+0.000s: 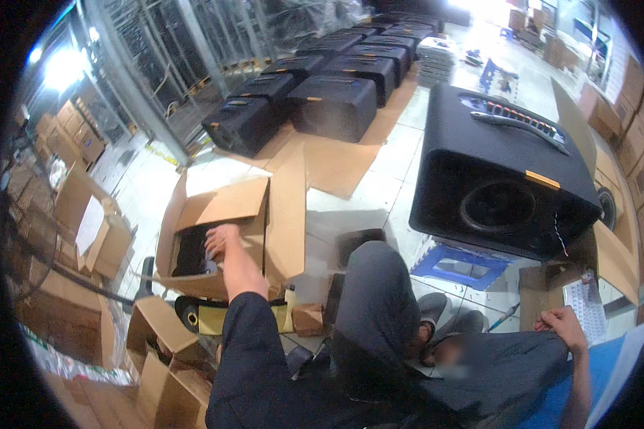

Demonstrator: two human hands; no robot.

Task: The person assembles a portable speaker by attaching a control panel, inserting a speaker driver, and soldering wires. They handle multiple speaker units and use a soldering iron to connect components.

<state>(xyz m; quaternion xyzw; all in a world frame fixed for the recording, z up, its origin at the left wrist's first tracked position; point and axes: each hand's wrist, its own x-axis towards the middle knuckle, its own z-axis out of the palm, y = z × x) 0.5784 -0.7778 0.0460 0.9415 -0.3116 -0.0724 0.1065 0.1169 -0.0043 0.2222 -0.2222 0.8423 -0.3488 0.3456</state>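
Note:
My left hand (224,239) reaches down into an open cardboard box (285,229) on the left, fingers curled among black items (188,250) inside. A small greyish piece shows at its fingertips; its kind is hidden by the hand. My right hand (562,327) lies on my right knee, fingers loosely bent, holding nothing visible. In front of me on the right, a big black speaker cabinet (472,161) stands on a blue plastic stool (458,266). It has a round driver, a metal handle and a row of knobs on top; a thin wire hangs from its side.
Rows of black speakers (334,107) stand on cardboard sheets (347,168) farther off. Another open box (96,222) and a smaller carton (161,325) are at the left. A yellow-and-black item (211,316) lies below the left box. Stacked cartons (633,107) line the right.

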